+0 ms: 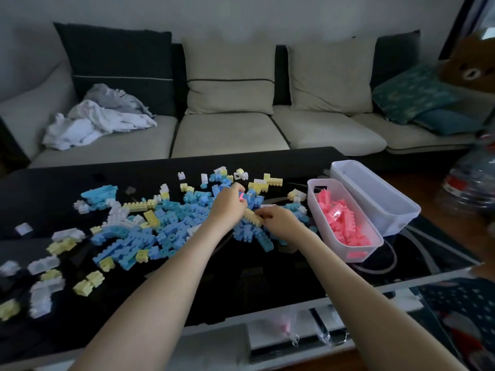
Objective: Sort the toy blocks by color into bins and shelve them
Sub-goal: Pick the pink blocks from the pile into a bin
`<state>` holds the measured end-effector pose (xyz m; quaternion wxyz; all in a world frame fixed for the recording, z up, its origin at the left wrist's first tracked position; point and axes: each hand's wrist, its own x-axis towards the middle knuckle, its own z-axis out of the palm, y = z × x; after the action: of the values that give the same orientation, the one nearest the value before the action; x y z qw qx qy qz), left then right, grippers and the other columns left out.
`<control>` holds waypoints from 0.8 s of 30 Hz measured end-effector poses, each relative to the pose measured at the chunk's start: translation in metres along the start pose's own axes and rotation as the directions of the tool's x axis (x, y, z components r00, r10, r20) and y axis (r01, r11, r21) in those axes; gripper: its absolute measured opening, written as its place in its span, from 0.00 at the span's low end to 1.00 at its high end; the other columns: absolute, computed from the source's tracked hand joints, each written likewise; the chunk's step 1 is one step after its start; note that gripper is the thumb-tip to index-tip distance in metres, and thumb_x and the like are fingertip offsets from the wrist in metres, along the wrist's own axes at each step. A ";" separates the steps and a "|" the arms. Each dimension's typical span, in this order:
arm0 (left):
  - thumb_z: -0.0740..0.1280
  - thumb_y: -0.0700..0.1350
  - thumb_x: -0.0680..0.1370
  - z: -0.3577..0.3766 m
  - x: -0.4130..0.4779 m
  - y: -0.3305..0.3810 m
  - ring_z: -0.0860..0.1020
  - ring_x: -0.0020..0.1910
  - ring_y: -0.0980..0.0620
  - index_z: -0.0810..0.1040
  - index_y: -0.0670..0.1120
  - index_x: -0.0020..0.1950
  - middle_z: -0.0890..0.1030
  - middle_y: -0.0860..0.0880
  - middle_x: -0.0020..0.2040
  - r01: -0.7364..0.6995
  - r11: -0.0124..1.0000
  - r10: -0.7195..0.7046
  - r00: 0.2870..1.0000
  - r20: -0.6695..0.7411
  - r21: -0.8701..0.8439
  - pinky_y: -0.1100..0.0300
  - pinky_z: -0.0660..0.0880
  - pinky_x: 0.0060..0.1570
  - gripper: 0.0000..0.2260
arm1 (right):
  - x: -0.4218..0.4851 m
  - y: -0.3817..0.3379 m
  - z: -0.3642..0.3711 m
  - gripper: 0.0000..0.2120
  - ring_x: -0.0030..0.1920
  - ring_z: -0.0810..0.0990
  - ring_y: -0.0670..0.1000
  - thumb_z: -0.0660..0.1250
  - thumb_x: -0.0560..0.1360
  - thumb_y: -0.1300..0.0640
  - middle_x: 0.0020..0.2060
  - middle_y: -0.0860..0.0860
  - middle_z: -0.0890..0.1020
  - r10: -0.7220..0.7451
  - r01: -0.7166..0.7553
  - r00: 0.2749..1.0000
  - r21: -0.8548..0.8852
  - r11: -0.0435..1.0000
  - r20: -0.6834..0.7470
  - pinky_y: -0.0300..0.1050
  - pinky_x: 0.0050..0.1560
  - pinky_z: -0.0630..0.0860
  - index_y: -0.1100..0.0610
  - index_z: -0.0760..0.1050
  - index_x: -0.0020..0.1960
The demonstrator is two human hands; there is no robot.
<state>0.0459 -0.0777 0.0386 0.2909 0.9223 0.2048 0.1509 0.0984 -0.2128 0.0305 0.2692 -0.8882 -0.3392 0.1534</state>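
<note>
Blocks (150,231) sprawl over the table (241,277), left to centre frame: light, stiff, slick plastic, I'd say, best nipped across the side walls. My left hand (230,207) pinches a pink block (242,196); my right hand (281,223) curls round a yellow block (253,217); the pink bin (324,180) stands right.

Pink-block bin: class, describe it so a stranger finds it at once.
Start at the black table before the sofa. On its right end two clear bins stand side by side. The target bin is the nearer, left one: it holds pink blocks, while the other bin looks empty.
</note>
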 end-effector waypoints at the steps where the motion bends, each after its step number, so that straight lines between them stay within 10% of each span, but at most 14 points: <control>1: 0.61 0.41 0.79 -0.002 -0.001 0.001 0.74 0.42 0.52 0.72 0.44 0.64 0.77 0.46 0.53 0.015 0.999 -0.016 0.999 -0.029 -0.037 0.59 0.70 0.39 0.13 | 0.000 0.000 -0.001 0.20 0.51 0.78 0.55 0.54 0.78 0.63 0.60 0.54 0.78 0.006 -0.006 1.000 0.009 1.000 -0.019 0.49 0.50 0.74 0.52 0.74 0.66; 8: 0.62 0.44 0.80 0.008 -0.013 0.042 0.75 0.45 0.54 0.73 0.46 0.58 0.76 0.51 0.49 -0.090 0.964 0.078 0.995 -0.058 -0.250 0.64 0.71 0.39 0.08 | -0.012 0.002 -0.029 0.17 0.55 0.75 0.54 0.56 0.78 0.64 0.59 0.57 0.76 -0.039 0.081 0.951 0.126 0.989 -0.308 0.43 0.49 0.70 0.58 0.72 0.65; 16: 0.63 0.45 0.80 0.053 -0.023 0.123 0.74 0.43 0.51 0.66 0.44 0.53 0.74 0.49 0.45 -0.208 0.915 0.193 0.978 -0.078 -0.347 0.58 0.71 0.41 0.07 | -0.044 0.053 -0.087 0.16 0.59 0.76 0.52 0.58 0.80 0.59 0.61 0.54 0.77 0.135 -0.136 0.857 0.034 0.990 -0.497 0.38 0.51 0.67 0.57 0.69 0.67; 21: 0.57 0.44 0.81 0.079 -0.023 0.148 0.76 0.56 0.43 0.71 0.41 0.62 0.77 0.41 0.56 -0.342 0.938 0.340 0.881 0.329 -0.053 0.55 0.70 0.43 0.12 | -0.061 0.088 -0.102 0.11 0.50 0.78 0.51 0.57 0.79 0.57 0.55 0.54 0.79 0.203 -0.223 0.847 0.017 0.975 -0.491 0.47 0.51 0.75 0.57 0.74 0.58; 24: 0.54 0.45 0.82 0.087 -0.023 0.146 0.56 0.75 0.44 0.66 0.46 0.72 0.60 0.44 0.76 -0.457 0.880 0.378 0.840 0.388 0.131 0.49 0.56 0.68 0.18 | -0.071 0.100 -0.104 0.10 0.47 0.79 0.53 0.59 0.78 0.57 0.48 0.54 0.81 0.195 -0.230 0.885 -0.035 0.973 -0.422 0.51 0.53 0.76 0.57 0.77 0.53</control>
<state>0.1026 -0.2389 0.0545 0.1793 0.9827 -0.0422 0.0204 0.1470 -0.3628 0.0622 0.2795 -0.9426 -0.1809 -0.0251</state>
